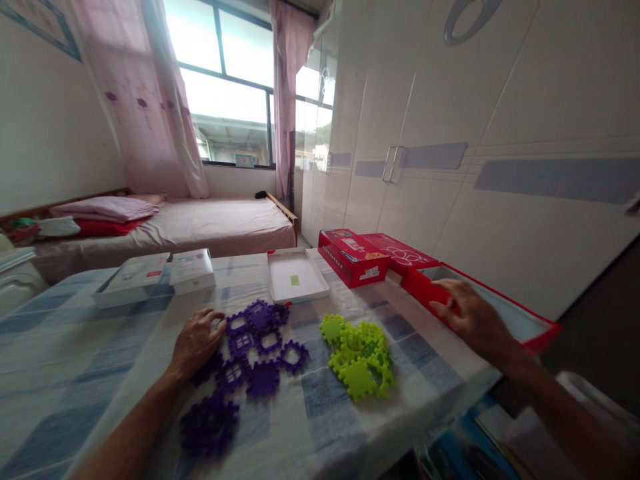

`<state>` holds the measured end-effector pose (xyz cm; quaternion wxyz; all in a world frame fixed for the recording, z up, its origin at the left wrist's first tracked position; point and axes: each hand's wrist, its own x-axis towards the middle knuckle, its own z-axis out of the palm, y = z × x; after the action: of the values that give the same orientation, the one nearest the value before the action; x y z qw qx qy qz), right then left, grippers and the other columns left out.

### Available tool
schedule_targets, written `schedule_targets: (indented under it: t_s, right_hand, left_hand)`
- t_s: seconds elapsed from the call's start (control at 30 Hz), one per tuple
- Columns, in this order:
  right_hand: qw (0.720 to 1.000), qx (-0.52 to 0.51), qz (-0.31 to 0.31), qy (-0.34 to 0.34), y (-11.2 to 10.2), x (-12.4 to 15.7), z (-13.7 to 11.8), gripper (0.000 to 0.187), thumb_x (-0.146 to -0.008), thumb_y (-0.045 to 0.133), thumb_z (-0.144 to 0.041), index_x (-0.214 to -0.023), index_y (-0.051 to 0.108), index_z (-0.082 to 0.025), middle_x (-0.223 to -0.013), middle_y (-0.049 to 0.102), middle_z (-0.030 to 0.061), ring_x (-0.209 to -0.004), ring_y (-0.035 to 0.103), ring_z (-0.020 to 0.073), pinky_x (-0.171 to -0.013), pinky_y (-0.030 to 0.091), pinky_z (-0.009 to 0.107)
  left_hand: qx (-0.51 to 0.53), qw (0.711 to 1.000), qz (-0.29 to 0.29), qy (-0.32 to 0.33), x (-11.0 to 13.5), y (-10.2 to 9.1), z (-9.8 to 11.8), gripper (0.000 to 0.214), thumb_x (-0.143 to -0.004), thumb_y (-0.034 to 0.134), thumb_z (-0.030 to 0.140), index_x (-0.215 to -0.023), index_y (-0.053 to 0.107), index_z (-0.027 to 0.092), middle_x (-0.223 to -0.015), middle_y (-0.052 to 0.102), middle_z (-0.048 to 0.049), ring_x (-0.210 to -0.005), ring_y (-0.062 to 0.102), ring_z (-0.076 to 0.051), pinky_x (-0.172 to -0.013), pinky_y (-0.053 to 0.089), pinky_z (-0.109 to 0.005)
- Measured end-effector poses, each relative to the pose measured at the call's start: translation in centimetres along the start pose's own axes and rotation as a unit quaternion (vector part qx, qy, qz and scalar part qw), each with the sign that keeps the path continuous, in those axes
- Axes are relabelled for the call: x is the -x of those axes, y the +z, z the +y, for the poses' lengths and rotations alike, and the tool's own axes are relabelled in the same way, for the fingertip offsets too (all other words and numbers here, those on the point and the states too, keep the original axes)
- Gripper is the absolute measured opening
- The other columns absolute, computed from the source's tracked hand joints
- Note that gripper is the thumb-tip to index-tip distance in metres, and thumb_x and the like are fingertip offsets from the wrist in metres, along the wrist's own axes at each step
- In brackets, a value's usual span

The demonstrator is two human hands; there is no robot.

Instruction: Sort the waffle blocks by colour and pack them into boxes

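My left hand [196, 341] rests on the checked cloth with curled fingers touching the purple interlocking plastic tiles [250, 363], several of them spread in a loose cluster. Whether it grips one is unclear. My right hand [470, 317] reaches to the right and grips the near rim of an open red box tray [530, 327] at the table's right edge. Between the hands lies a pile of lime-green interlocking tiles [360, 357].
A white shallow tray [296, 275] lies behind the tiles, two red boxes [353, 257] to its right, two white boxes [150, 273] at the back left. A bed [210, 227] and window stand beyond; a white wardrobe [450, 133] fills the right.
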<state>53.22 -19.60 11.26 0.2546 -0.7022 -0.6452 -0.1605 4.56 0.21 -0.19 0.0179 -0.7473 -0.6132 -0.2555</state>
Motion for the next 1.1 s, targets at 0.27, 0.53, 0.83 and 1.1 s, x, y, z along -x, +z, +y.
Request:
schedule_targets:
  t_s: [0.27,0.53,0.83,1.1]
  right_hand:
    - [0.974,0.013,-0.184,-0.130,11.6,-8.1,-14.3,0.040,-0.086,0.044,-0.018,-0.125,0.051,-0.022,-0.126,0.054,0.0082,-0.101,0.061,0.0195,-0.083,0.046,0.028]
    - [0.968,0.059,-0.209,-0.123,16.5,-10.2,-17.9,0.028,-0.084,0.039,-0.007,-0.100,0.061,-0.015,-0.102,0.063,0.0128,-0.088,0.063,0.0225,-0.071,0.048,0.031]
    - [0.998,-0.026,0.034,0.049,8.2,-10.2,-14.9,0.027,-0.091,0.042,-0.039,-0.101,0.046,-0.015,-0.098,0.061,0.0142,-0.088,0.059,0.0245,-0.074,0.044,0.034]
    - [0.865,-0.300,0.201,0.349,-2.5,0.2,0.6,0.026,-0.080,0.054,-0.045,-0.084,0.039,-0.024,-0.053,0.047,-0.0048,-0.042,0.045,0.0115,-0.043,0.035,0.025]
  left_hand:
    - [0.003,1.000,-0.011,-0.002,0.2,-0.3,0.3,0.042,-0.081,0.037,0.040,-0.097,0.069,0.017,-0.115,0.062,-0.0117,-0.111,0.056,-0.024,-0.100,0.039,-0.035]
    - [0.002,1.000,0.007,0.002,0.3,-0.3,0.5,0.039,-0.082,0.038,0.038,-0.095,0.068,0.017,-0.113,0.063,-0.0109,-0.109,0.057,-0.023,-0.098,0.040,-0.033]
    - [0.008,1.000,-0.017,0.014,0.0,0.0,-0.2,0.044,-0.080,0.035,0.041,-0.096,0.068,0.017,-0.114,0.062,-0.0124,-0.110,0.056,-0.026,-0.097,0.041,-0.037]
    - [0.009,0.999,-0.008,0.033,-0.2,0.5,-0.8,0.039,-0.080,0.038,0.040,-0.093,0.068,0.019,-0.108,0.065,-0.0122,-0.106,0.058,-0.026,-0.095,0.042,-0.038]
